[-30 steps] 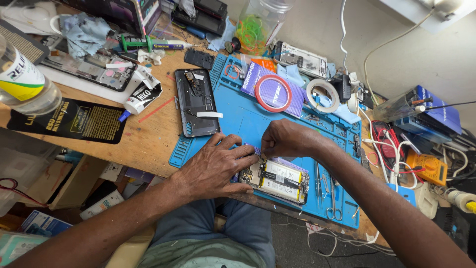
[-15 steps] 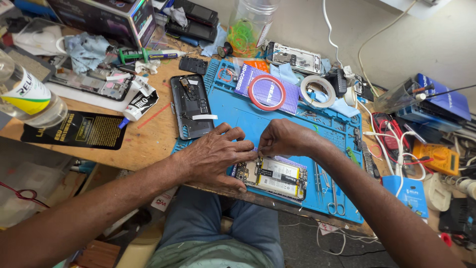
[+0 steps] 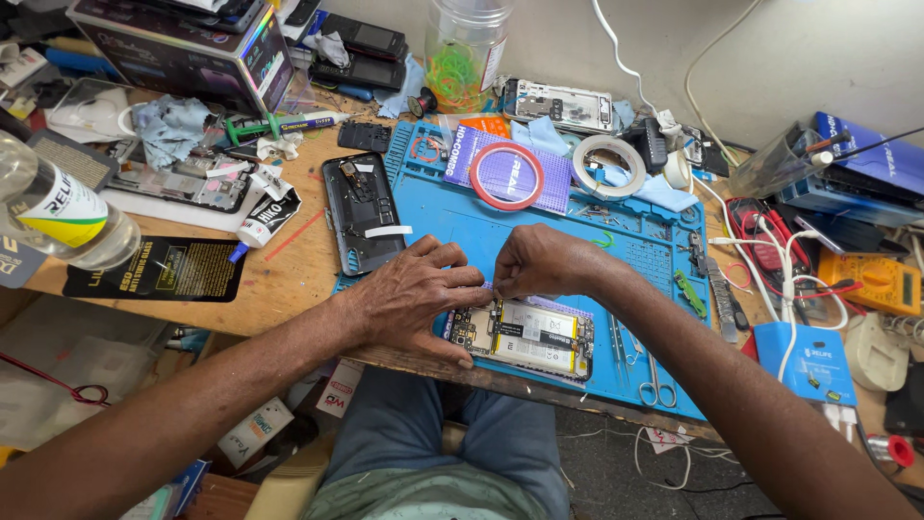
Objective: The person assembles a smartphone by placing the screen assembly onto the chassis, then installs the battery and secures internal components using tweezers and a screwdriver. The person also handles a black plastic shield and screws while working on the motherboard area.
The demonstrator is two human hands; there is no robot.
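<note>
An opened phone (image 3: 525, 337) with its battery and board exposed lies near the front edge of a blue work mat (image 3: 587, 241). My left hand (image 3: 414, 299) rests flat on the phone's left end, fingers spread over it. My right hand (image 3: 539, 262) is closed in a pinch at the phone's upper edge, fingertips meeting those of the left hand. What the fingers pinch is hidden. A dark phone back cover (image 3: 363, 212) lies to the left of the mat.
A red tape ring (image 3: 507, 176), a white tape roll (image 3: 608, 166), tweezers and small scissors (image 3: 654, 380) lie on the mat. A plastic bottle (image 3: 58, 212), glue tube (image 3: 265, 220), jar (image 3: 465, 43), yellow multimeter (image 3: 878, 281) and cables crowd the wooden bench.
Both hands stay at the opened phone's upper left edge; the left fingers have shifted a little closer to the right hand. The camera has tilted slightly.
</note>
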